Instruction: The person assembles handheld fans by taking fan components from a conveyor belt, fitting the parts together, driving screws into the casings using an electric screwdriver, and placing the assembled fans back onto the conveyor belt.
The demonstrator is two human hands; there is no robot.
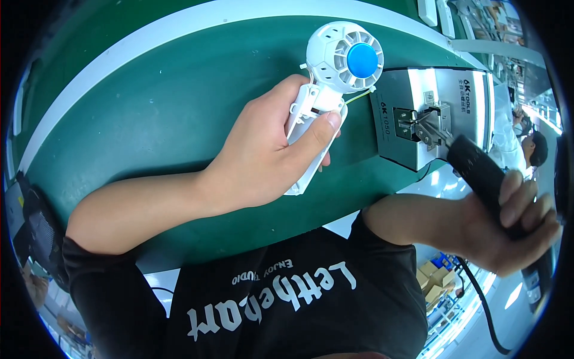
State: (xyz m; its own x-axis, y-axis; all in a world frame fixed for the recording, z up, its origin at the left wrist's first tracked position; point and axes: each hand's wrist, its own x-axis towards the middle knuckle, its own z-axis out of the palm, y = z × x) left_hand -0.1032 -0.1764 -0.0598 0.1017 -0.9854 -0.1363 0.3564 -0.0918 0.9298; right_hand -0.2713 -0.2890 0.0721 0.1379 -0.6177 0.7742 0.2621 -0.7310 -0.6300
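My left hand (263, 143) is closed around the open, tray-like handle of a white plastic fan-like housing (326, 63), its thumb lying across the handle. The round head points away from me and has a ribbed grille with a blue disc (362, 60) at its centre. A thin yellow-green wire (359, 96) sticks out beside the neck. On the right, my right hand (523, 215) is wrapped around a black electric screwdriver (478, 167). The screwdriver's tip meets the metal outlet of a silver box-shaped screw feeder (418, 90); whether a screw is on the bit cannot be made out.
A green work mat (167, 131) covers the bench, with a pale curved rail (179, 24) along its far side. A black cable (481, 299) hangs at the lower right. Cardboard boxes (436, 278) stand below, and a person (532, 149) is at the far right.
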